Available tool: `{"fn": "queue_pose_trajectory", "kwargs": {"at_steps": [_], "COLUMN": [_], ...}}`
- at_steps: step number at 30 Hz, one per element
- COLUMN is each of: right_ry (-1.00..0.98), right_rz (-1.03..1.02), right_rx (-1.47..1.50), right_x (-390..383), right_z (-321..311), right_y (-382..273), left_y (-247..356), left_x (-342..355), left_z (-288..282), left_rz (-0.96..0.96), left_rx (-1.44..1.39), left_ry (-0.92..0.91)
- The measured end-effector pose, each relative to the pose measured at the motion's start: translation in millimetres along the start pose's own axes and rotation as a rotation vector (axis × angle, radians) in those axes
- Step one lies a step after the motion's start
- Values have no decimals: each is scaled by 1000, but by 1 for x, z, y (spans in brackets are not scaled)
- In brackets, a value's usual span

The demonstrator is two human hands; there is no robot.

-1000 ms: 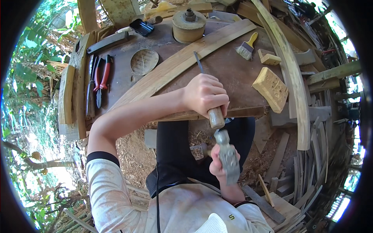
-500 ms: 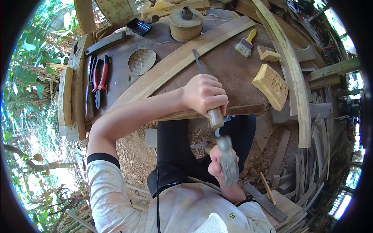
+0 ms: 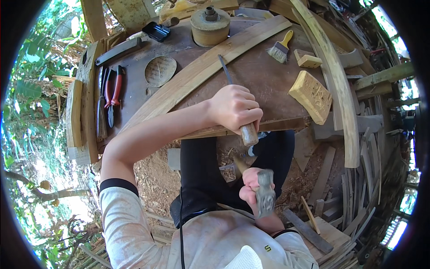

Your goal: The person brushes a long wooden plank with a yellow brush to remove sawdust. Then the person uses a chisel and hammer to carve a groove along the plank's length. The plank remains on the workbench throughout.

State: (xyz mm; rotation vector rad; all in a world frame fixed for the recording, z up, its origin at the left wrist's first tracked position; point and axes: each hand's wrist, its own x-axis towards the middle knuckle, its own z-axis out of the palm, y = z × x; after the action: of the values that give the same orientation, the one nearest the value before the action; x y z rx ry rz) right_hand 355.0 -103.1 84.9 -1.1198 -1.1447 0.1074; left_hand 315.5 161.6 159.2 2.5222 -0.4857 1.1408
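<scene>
Head view: your left hand (image 3: 236, 109) is wrapped around the chisel (image 3: 249, 135), whose blade reaches over the plank (image 3: 197, 74), which lies diagonally from near the table's (image 3: 273, 105) near left corner toward its far edge. Your right hand (image 3: 251, 178) is clamped on the hammer (image 3: 266, 204), on your side of the near edge, apart from the handle end. For a good blow, I would advise to keep the blade steady and hit the handle end squarely — away from your knuckles — with light, even strokes; a glancing one could turn it.
</scene>
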Motion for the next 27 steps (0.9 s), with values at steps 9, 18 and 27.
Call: {"fn": "queue_pose_trajectory", "kwargs": {"at_steps": [9, 18, 27], "right_ry": [-178, -201, -214], "right_rz": [-83, 55, 32], "right_rx": [-163, -102, -248], "right_x": [9, 19, 24], "right_z": [-14, -6, -18], "right_y": [5, -9, -7], "left_y": [-1, 0, 1], "left_x": [0, 0, 2], "left_z": [0, -1, -2], "left_rz": [-18, -51, -87], "left_rx": [-12, 2, -18], "left_ry": [-47, -76, -147]}}
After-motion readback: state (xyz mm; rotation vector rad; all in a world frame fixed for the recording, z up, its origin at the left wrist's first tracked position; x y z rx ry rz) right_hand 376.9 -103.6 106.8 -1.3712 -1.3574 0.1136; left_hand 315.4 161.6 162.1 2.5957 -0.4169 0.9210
